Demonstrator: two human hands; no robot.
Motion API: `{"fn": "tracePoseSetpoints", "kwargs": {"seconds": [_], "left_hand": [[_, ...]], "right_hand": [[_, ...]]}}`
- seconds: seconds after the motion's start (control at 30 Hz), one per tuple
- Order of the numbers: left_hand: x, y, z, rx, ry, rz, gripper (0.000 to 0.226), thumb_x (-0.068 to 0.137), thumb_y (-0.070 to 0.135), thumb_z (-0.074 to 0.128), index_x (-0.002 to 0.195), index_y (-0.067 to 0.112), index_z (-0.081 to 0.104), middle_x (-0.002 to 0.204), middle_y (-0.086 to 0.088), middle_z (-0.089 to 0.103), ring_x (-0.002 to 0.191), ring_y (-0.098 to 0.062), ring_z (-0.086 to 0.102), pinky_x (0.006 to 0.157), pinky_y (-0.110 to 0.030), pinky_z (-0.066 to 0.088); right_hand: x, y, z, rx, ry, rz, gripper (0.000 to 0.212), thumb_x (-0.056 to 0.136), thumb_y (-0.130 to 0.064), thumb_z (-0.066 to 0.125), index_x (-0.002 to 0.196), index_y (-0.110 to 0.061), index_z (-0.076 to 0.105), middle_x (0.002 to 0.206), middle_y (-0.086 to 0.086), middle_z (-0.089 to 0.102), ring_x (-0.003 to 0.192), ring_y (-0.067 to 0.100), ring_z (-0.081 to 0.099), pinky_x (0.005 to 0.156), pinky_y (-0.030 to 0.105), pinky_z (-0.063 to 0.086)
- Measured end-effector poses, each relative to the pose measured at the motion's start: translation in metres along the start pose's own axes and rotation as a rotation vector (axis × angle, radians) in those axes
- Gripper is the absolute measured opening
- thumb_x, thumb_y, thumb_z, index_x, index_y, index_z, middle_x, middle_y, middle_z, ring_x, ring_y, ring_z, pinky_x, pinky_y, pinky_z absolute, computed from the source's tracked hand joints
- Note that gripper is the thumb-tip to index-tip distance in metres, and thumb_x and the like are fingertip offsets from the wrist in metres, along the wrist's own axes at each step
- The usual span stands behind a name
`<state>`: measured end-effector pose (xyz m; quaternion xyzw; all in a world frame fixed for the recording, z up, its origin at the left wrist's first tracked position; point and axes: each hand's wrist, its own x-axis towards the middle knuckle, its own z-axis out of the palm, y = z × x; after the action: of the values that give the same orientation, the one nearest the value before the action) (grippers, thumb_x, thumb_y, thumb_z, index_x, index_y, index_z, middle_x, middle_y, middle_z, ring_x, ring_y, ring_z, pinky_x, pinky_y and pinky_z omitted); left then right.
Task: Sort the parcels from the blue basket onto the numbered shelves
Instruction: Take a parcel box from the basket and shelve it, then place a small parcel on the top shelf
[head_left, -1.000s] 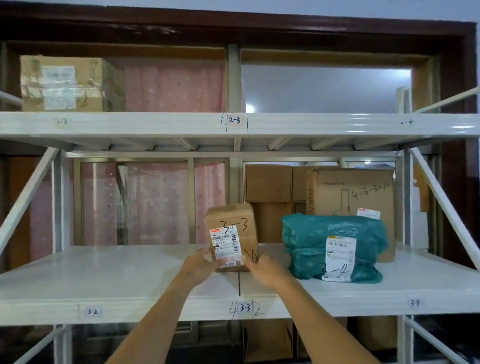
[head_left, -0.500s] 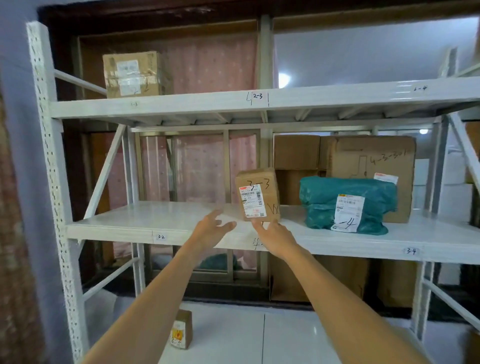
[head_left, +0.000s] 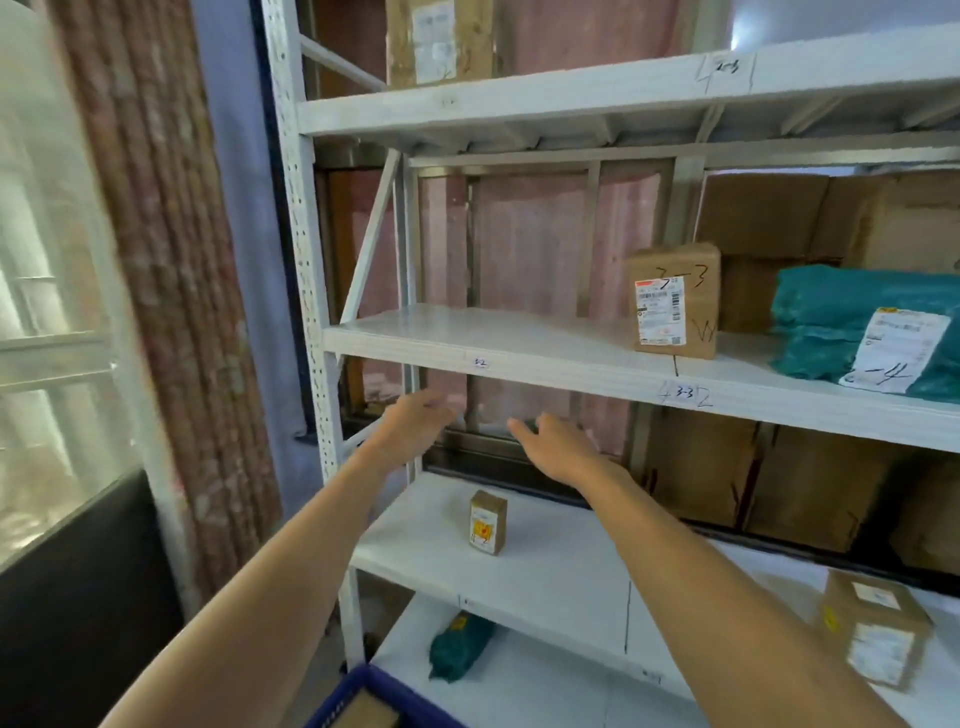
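**Empty-handed at the numbered rack**

Holding nothing: left hand (head_left: 415, 423) and right hand (head_left: 558, 447), fingers loose and spread, side by side but apart, hovering in front of the rack just below the middle shelf (head_left: 519, 353) and its 3-2 tag (head_left: 480, 362). Standing upright on that shelf, right above the 3-3 tag (head_left: 684, 393): a cardboard box (head_left: 675, 301) with 3-3 scrawled on it and a white shipping label on its front. Near it to the right, not touching: a teal bag parcel (head_left: 831, 322), its label marked with a handwritten 4. Behind both, plain brown cartons (head_left: 758, 218). One level down, a small box (head_left: 488, 522) on end towards the left; near the right edge, a taped box (head_left: 878, 634) bearing two labels. On the bottom shelf, a teal bundle (head_left: 460, 644). At the lower edge, a corner of the blue basket (head_left: 340, 696), something brown inside. On the top shelf, another labelled box (head_left: 441, 41).
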<state>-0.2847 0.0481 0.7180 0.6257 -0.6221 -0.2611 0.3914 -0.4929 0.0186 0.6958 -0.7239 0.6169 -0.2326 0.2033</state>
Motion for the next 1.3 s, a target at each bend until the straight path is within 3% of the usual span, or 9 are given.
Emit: {"fn": "tracePoseSetpoints", "kwargs": {"seconds": [0.17, 0.3, 0.4, 0.47, 0.6, 0.77, 0.93, 1.07, 1.3], "left_hand": [[-0.034, -0.116, -0.057, 0.153, 0.018, -0.111, 0.036, 0.099, 0.027, 0.057, 0.132, 0.013, 0.063, 0.127, -0.008, 0.066, 0.119, -0.028, 0.061, 0.093, -0.028, 0.045], [-0.066, -0.228, -0.091, 0.190, -0.084, -0.254, 0.033, 0.100, 0.031, 0.055, 0.128, 0.016, 0.065, 0.131, -0.007, 0.065, 0.119, -0.029, 0.061, 0.101, -0.037, 0.048], [-0.101, -0.298, -0.097, 0.181, -0.077, -0.342, 0.026, 0.101, 0.028, 0.053, 0.114, 0.013, 0.070, 0.116, -0.010, 0.070, 0.107, -0.029, 0.066, 0.090, -0.035, 0.050], [-0.126, -0.347, -0.094, 0.172, -0.113, -0.427, 0.031, 0.101, 0.028, 0.052, 0.123, 0.012, 0.067, 0.122, -0.010, 0.068, 0.112, -0.028, 0.064, 0.096, -0.037, 0.050], [-0.168, -0.427, -0.076, 0.138, -0.214, -0.595, 0.037, 0.103, 0.029, 0.051, 0.136, 0.014, 0.059, 0.135, -0.007, 0.062, 0.124, -0.025, 0.058, 0.106, -0.039, 0.046], [-0.185, -0.489, -0.039, 0.073, -0.270, -0.743, 0.034, 0.102, 0.031, 0.052, 0.130, 0.016, 0.063, 0.127, -0.008, 0.065, 0.109, -0.022, 0.063, 0.097, -0.036, 0.050], [-0.191, -0.535, 0.005, 0.078, -0.322, -0.868, 0.033, 0.100, 0.030, 0.051, 0.127, 0.017, 0.066, 0.127, -0.007, 0.068, 0.115, -0.026, 0.063, 0.099, -0.038, 0.050], [-0.201, -0.567, 0.036, 0.003, -0.363, -1.004, 0.033, 0.100, 0.027, 0.048, 0.125, 0.012, 0.065, 0.119, -0.008, 0.067, 0.111, -0.031, 0.063, 0.100, -0.040, 0.050], [-0.218, -0.666, 0.110, 0.012, -0.389, -1.147, 0.038, 0.101, 0.031, 0.045, 0.133, 0.018, 0.060, 0.130, -0.009, 0.065, 0.120, -0.034, 0.058, 0.098, -0.036, 0.046]], "right_hand": [[0.004, -0.032, 0.120, -0.087, -0.130, 0.017, 0.061, 0.100, -0.061, 0.039, 0.127, -0.008, 0.054, 0.128, 0.014, 0.059, 0.122, 0.036, 0.055, 0.086, 0.038, 0.040], [-0.013, -0.047, 0.227, -0.147, -0.281, 0.078, 0.062, 0.101, -0.056, 0.040, 0.139, -0.007, 0.050, 0.143, 0.017, 0.052, 0.126, 0.036, 0.052, 0.099, 0.038, 0.041], [-0.031, -0.043, 0.301, -0.176, -0.351, 0.110, 0.059, 0.099, -0.054, 0.044, 0.135, -0.006, 0.052, 0.140, 0.018, 0.055, 0.113, 0.034, 0.058, 0.094, 0.038, 0.044], [-0.050, -0.036, 0.346, -0.195, -0.407, 0.114, 0.053, 0.100, -0.048, 0.045, 0.130, -0.005, 0.054, 0.136, 0.018, 0.056, 0.110, 0.034, 0.057, 0.092, 0.039, 0.045], [-0.089, -0.014, 0.424, -0.224, -0.474, 0.122, 0.042, 0.102, -0.045, 0.045, 0.123, -0.009, 0.056, 0.129, 0.013, 0.059, 0.114, 0.035, 0.057, 0.089, 0.039, 0.045], [-0.108, 0.021, 0.494, -0.216, -0.612, 0.172, 0.025, 0.102, -0.040, 0.047, 0.091, -0.018, 0.048, 0.101, 0.008, 0.057, 0.098, 0.031, 0.057, 0.074, 0.037, 0.039], [-0.099, 0.046, 0.544, -0.202, -0.705, 0.204, 0.035, 0.102, -0.040, 0.047, 0.111, -0.008, 0.058, 0.117, 0.015, 0.063, 0.105, 0.035, 0.059, 0.080, 0.038, 0.044], [-0.081, 0.053, 0.585, -0.172, -0.802, 0.178, 0.028, 0.102, -0.037, 0.046, 0.111, -0.013, 0.058, 0.116, 0.010, 0.063, 0.104, 0.032, 0.057, 0.088, 0.041, 0.049], [-0.072, 0.087, 0.688, -0.207, -0.976, 0.158, 0.030, 0.102, -0.039, 0.046, 0.112, -0.014, 0.058, 0.115, 0.006, 0.064, 0.105, 0.028, 0.058, 0.090, 0.042, 0.049]]}}
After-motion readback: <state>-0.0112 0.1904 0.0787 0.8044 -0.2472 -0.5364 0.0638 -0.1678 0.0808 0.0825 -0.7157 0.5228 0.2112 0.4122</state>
